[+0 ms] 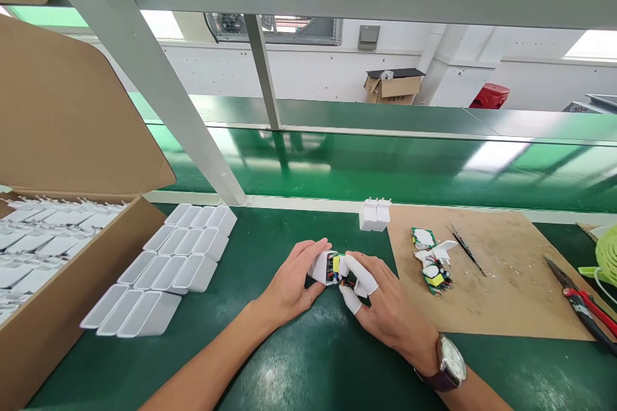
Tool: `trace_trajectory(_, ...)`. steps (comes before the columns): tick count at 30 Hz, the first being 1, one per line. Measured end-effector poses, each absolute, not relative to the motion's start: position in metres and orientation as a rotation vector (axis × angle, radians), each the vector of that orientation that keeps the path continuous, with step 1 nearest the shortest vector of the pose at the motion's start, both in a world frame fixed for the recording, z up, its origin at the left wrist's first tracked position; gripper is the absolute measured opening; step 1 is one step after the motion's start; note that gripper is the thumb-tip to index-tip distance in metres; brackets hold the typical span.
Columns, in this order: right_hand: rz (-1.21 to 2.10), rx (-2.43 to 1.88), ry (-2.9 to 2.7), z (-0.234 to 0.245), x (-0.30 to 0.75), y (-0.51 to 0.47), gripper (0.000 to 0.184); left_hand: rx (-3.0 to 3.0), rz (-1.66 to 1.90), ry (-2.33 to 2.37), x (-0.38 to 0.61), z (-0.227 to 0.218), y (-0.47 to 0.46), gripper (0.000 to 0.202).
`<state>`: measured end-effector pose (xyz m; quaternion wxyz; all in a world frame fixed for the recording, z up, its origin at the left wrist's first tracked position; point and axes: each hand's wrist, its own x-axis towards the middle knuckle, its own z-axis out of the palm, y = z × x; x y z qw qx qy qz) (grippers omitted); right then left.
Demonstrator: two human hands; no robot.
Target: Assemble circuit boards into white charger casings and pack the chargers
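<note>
My left hand [294, 279] is closed around a white plastic housing [319, 268] above the green bench. Against its right side my right hand [385, 295], with white finger cots on thumb and index finger, grips a green circuit board [336, 263] with a yellow component. The board sits partly at the housing's mouth; how deep it goes is hidden by my fingers. Left of my hands stand rows of open white housings [193, 270]. Beyond my right hand, white plug adapters [375, 215] stand near the bench's back edge.
A cardboard box [62, 276] of white parts stands far left. On the brown board [463, 308] at right lie loose circuit boards [435, 275], tweezers [466, 248] and red-handled cutters [581, 302]. A green coil [608, 257] sits at the right edge. A metal post [178, 109] slants down behind the housings.
</note>
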<state>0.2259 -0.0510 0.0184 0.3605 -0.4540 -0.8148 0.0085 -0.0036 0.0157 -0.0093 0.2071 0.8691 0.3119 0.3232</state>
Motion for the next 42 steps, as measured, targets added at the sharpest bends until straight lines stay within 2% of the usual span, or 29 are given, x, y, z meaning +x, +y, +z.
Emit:
trace_trajectory(16,0.047,-1.195,-2.083,0.011,0.226,-0.051,0.063,2.395,0.860,0.870,-0.003,-0.008,0.016,0.081)
trace_trajectory(28,0.069,-1.142,-2.089,0.008,0.227,-0.049,0.063,2.385,0.843,0.821,0.001,-0.010,0.015,0.075)
trace_trajectory(33,0.189,-1.050,-2.046,0.012,0.228,-0.048,0.057,2.340,0.722,0.706,0.002,-0.006,0.013,0.072)
trace_trajectory(35,0.301,-1.017,-2.003,0.013,0.229,-0.048,0.048,2.290,0.706,0.672,0.003,-0.003,0.013,0.073)
trace_trajectory(38,0.410,-1.021,-1.920,0.007,0.229,-0.045,0.038,2.236,0.819,0.668,0.001,0.001,0.014,0.060)
trace_trajectory(42,0.330,-1.051,-1.963,-0.006,0.227,-0.036,0.040,2.044,0.882,0.793,-0.006,0.001,0.020,0.046)
